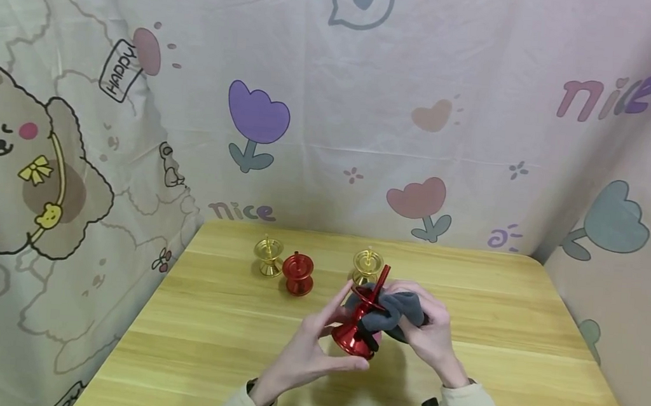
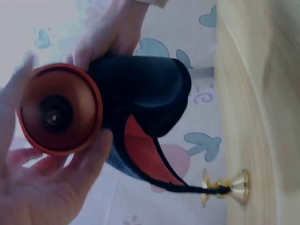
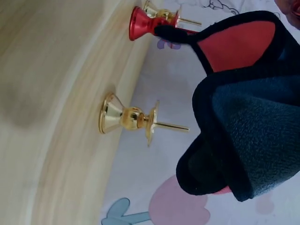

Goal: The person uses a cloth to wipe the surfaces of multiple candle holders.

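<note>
My left hand [image 1: 311,348] grips a shiny red metal candle holder [image 1: 351,340] round its flared base, above the front middle of the table. The holder is tilted, its thin stem pointing up and right. In the left wrist view its round hollow underside [image 2: 82,108] faces the camera. My right hand [image 1: 430,332] holds a dark grey-blue cloth [image 1: 403,310] bunched against the holder's middle. The cloth has a black edge and a red inner side, plain in the right wrist view, where a fold of cloth [image 3: 262,131] hangs loose. Some right fingertips are hidden by cloth.
On the wooden table [image 1: 204,359] behind my hands stand a gold candle holder [image 1: 268,256] and a red one [image 1: 298,273] at the left. Another gold holder [image 1: 367,265] stands just behind the cloth. A printed curtain [image 1: 332,120] hangs along the table's back and sides.
</note>
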A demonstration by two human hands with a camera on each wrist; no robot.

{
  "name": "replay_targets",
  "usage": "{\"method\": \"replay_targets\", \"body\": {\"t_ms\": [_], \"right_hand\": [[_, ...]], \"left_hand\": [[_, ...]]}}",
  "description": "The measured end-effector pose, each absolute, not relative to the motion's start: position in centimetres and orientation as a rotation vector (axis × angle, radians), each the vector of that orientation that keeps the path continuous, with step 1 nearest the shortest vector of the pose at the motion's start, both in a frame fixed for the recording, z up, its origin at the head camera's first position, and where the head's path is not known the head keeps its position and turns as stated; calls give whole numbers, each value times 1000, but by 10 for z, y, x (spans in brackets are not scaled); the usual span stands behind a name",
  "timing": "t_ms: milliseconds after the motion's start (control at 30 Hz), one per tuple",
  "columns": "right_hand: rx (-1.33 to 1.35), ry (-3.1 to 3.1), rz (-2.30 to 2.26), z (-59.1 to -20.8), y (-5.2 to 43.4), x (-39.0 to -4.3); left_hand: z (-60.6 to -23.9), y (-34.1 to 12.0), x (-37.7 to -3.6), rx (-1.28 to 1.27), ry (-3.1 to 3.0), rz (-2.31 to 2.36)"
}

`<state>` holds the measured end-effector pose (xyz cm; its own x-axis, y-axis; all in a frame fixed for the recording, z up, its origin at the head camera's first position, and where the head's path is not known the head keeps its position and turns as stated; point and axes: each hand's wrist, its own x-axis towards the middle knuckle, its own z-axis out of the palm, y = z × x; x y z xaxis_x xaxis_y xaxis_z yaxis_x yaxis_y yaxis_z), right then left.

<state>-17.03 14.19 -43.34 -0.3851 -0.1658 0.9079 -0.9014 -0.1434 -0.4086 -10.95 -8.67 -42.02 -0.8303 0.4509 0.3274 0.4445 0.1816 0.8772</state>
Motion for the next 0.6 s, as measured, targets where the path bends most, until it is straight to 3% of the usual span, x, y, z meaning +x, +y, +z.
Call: {"method": "replay_targets", "body": {"t_ms": [333, 600], "right_hand": [[1315, -1474, 1625, -427, 142, -168], [1264, -1491, 1609, -428, 145, -169]], "left_hand": [[-421, -94, -113, 1084, 1823, 2025], [-414, -90, -107, 884, 2317, 1736]]}}
